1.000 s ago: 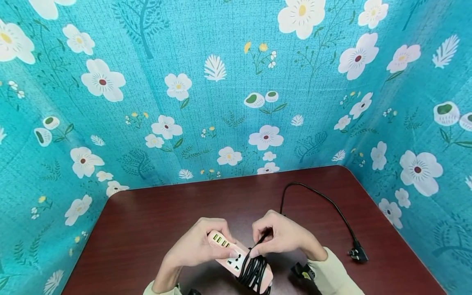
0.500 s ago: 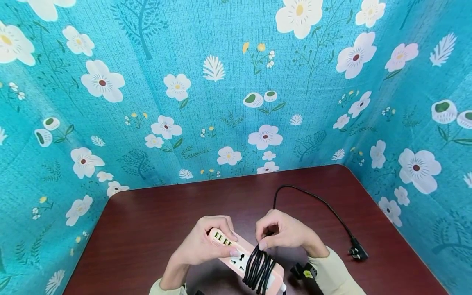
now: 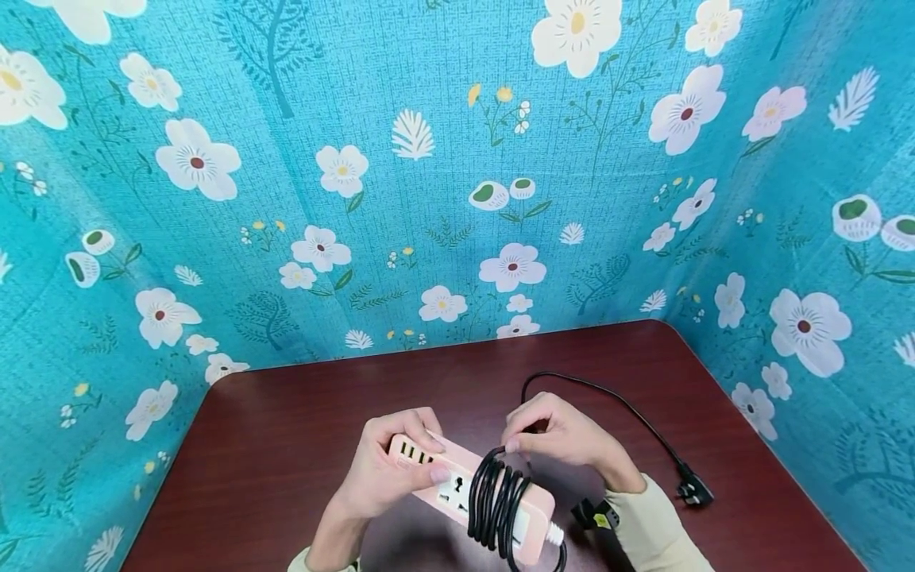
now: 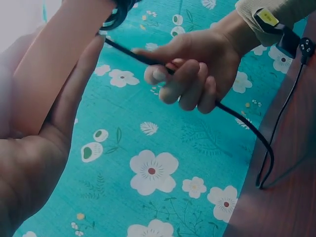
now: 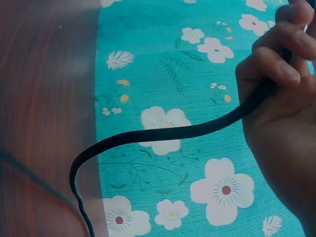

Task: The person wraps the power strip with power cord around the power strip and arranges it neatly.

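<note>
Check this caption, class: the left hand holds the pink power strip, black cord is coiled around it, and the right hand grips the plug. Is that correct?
Not quite: in the left wrist view the right hand grips the black cord, while the head view shows the plug lying on the table. The rest stands.

Cord (image 3: 493,508) around power strip (image 3: 460,492), plug (image 3: 693,486) rightward on table (image 3: 300,429), cloth (image 3: 443,199) behind

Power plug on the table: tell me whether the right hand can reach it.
Probably yes: nothing covers the power plug, though the right hand would likely first release the cord it grips.
</note>
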`<action>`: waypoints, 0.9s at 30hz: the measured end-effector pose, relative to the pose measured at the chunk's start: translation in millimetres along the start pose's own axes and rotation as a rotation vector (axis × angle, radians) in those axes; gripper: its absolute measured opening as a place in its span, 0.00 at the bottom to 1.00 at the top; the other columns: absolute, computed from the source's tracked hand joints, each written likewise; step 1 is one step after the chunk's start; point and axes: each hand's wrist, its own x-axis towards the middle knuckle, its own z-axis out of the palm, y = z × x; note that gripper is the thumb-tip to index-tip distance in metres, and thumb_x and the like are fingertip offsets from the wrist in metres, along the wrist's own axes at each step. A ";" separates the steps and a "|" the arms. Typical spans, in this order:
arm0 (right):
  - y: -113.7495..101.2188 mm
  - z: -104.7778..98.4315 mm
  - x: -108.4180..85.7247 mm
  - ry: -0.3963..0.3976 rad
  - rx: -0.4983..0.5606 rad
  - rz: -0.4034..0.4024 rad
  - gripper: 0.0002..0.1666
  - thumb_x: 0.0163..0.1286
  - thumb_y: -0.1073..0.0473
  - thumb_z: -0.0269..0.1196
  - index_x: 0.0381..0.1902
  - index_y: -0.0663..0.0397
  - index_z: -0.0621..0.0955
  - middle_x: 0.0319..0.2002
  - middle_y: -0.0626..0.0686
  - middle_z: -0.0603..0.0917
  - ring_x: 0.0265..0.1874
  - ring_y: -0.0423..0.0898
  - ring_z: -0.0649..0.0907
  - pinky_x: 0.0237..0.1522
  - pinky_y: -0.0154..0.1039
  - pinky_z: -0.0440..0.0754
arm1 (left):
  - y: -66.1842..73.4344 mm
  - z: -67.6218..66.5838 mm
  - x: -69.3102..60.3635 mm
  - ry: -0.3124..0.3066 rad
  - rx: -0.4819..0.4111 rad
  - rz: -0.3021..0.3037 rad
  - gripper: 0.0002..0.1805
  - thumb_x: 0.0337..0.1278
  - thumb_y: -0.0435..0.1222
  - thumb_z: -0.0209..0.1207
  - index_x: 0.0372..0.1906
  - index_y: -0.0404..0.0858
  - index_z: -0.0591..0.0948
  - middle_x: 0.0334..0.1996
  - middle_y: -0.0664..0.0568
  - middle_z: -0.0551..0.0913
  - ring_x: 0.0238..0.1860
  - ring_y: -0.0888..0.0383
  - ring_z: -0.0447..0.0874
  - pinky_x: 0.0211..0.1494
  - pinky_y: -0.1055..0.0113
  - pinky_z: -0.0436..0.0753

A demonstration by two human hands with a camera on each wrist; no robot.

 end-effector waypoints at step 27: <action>12.0 30.4 0.9 0.286 -0.238 0.209 0.10 0.67 0.72 0.64 0.43 0.55 0.83 0.31 0.47 0.83 0.34 0.28 0.76 0.37 0.32 0.79 | -3.1 12.0 11.9 0.548 0.046 -0.120 0.10 0.58 0.21 0.68 0.36 0.39 0.84 0.33 0.53 0.86 0.32 0.62 0.85 0.32 0.73 0.87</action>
